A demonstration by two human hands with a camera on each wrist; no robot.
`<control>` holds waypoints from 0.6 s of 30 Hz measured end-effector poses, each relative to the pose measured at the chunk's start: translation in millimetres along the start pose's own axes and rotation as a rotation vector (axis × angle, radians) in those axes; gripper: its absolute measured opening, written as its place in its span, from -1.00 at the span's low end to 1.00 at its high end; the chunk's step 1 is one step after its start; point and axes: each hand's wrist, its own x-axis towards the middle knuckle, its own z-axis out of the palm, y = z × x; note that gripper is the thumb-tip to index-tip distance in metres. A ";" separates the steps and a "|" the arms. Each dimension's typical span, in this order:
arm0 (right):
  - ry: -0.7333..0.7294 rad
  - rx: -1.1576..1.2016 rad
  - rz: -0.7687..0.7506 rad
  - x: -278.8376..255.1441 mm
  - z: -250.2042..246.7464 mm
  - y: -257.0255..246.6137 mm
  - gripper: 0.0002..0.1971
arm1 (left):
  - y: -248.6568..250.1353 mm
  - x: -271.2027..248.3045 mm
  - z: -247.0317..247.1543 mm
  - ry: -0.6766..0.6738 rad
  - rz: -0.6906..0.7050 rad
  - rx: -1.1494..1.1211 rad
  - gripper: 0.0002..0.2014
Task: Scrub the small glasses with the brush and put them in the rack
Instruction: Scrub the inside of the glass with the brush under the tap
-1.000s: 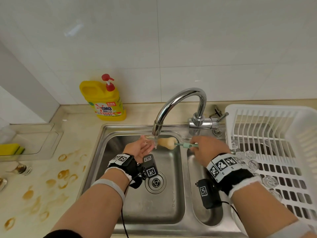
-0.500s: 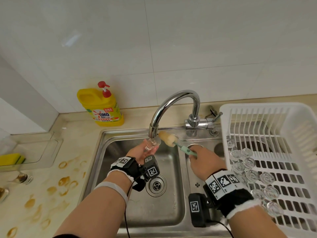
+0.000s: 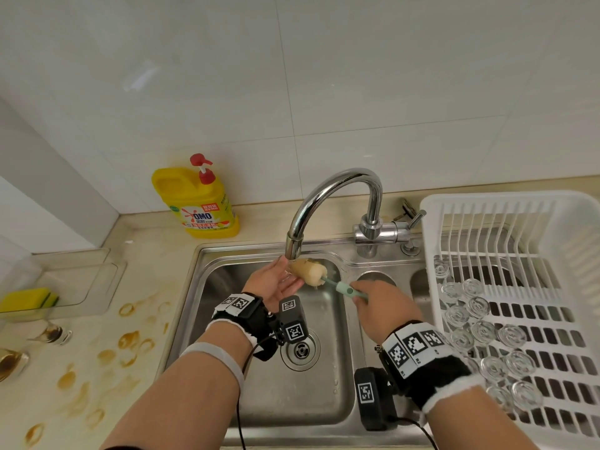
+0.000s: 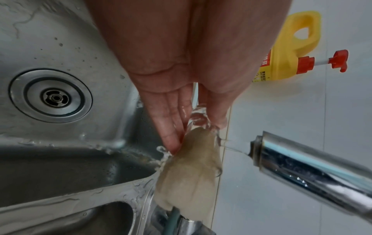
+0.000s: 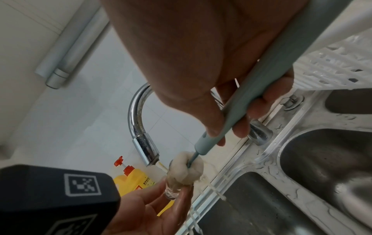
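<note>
Left hand (image 3: 272, 282) pinched a small glass (image 5: 174, 185) between thumb and fingers under the running tap (image 3: 293, 248), over the sink (image 3: 259, 397). Sponge brush (image 3: 308, 271) sat in its mouth. Right hand (image 3: 384, 306) was wrapped tight round the brush's handle. Rack (image 3: 565, 203) held washed glasses (image 3: 477, 306).

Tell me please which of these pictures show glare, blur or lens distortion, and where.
Head view: wide-angle bending curves the white rack and the wall tiles; a soft glare patch lies on the tiles, upper left. Left wrist view: the sponge brush is motion-blurred, and bright streaks glare on the faucet. Right wrist view: the small glass is hazy, and the near tracker box is out of focus.
</note>
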 end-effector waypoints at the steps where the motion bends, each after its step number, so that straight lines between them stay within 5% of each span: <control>1: -0.002 -0.019 -0.006 2.4 -0.6 -1.4 -0.76 | -0.7 0.6 -0.1 0.001 -0.002 0.010 -0.67; 7: -0.085 -0.161 -0.016 16.4 -5.4 -12.7 -0.76 | -8.2 5.4 -8.7 0.007 -0.023 0.051 -0.64; 13: -0.161 -0.026 0.008 18.5 -2.4 -10.6 -0.71 | -6.4 11.3 -19.4 0.038 0.043 0.022 -0.65; 18: -0.205 -0.067 0.100 16.2 -0.3 -4.1 -0.67 | -9.6 14.2 -11.6 0.085 0.185 0.122 -0.84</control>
